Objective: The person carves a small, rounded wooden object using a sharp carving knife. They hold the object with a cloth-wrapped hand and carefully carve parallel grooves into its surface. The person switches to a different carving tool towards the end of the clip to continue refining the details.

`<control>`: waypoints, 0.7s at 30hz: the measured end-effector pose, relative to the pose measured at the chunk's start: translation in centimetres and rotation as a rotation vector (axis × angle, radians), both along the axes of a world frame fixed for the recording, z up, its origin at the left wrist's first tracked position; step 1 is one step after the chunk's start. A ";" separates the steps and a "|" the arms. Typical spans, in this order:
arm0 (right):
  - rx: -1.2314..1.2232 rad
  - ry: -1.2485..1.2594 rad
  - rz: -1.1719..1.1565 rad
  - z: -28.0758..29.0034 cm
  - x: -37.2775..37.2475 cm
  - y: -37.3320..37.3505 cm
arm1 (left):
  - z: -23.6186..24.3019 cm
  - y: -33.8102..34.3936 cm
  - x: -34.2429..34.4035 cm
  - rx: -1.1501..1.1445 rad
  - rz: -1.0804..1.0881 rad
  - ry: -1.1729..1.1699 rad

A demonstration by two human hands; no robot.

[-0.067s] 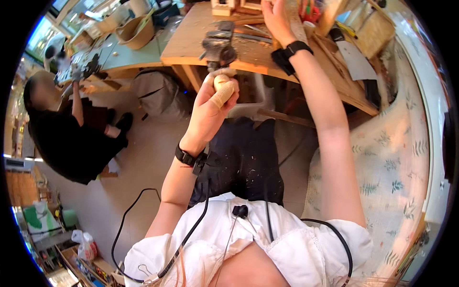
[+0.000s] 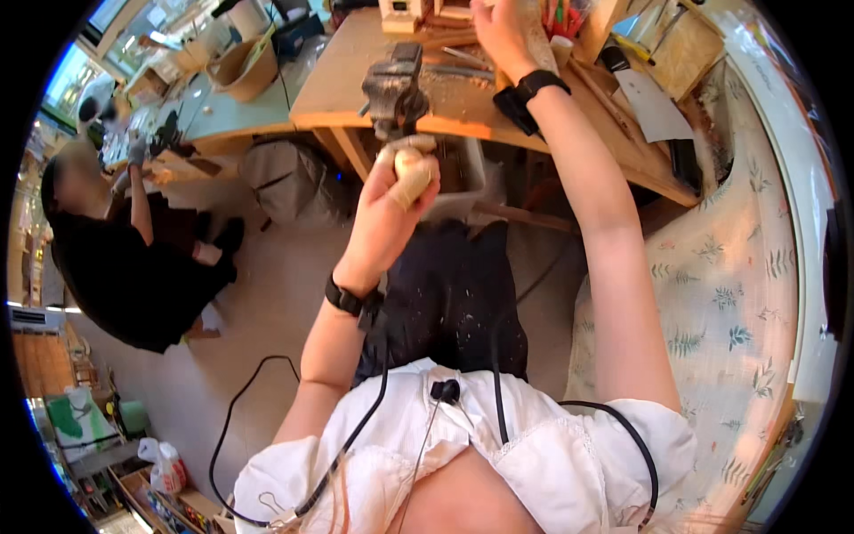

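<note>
My left hand (image 2: 384,203) is closed around a pale, rounded wooden piece (image 2: 407,160), just in front of the bench edge. A tan wrap covers its thumb, and another wrapped finger lies across the far side of the piece. Right beyond it is a dark metal bench vise (image 2: 396,89) fixed to the edge of the wooden workbench (image 2: 334,84). My right hand (image 2: 505,43) reaches out over the bench, among wooden sticks and tools. The top of the picture cuts off its fingertips, so what they touch or hold cannot be made out.
A handsaw (image 2: 654,102) leans at the bench's right end, beside a leafy-patterned cloth (image 2: 712,329). Several slim tools (image 2: 467,58) lie on the bench. On the left, another person (image 2: 124,258) sits at a greenish table (image 2: 240,111) holding a tan basket (image 2: 245,71). Black cables hang by my arms.
The whole view has shifted slightly, so the bench and vise appear a little further left. Both hands keep nearly the same places against the bench, the left still gripping the wooden piece.
</note>
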State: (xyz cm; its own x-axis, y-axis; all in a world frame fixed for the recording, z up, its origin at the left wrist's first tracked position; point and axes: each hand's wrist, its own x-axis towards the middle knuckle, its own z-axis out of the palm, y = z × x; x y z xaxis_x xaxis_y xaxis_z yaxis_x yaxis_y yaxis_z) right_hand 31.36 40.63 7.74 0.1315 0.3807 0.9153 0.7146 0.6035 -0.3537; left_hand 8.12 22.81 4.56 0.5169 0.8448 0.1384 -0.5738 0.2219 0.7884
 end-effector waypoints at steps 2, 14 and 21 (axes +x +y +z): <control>0.086 -0.103 -0.032 0.2 -0.3 0.6 | -0.1 -0.3 0.2 0.007 -0.008 0.017; -0.803 -0.675 -0.635 -1.1 -0.1 -4.2 | 2.6 -2.5 -2.3 0.014 -0.101 0.169; -0.766 -0.574 -0.703 1.1 -0.6 -5.0 | 2.3 -3.1 -3.5 0.040 -0.061 0.001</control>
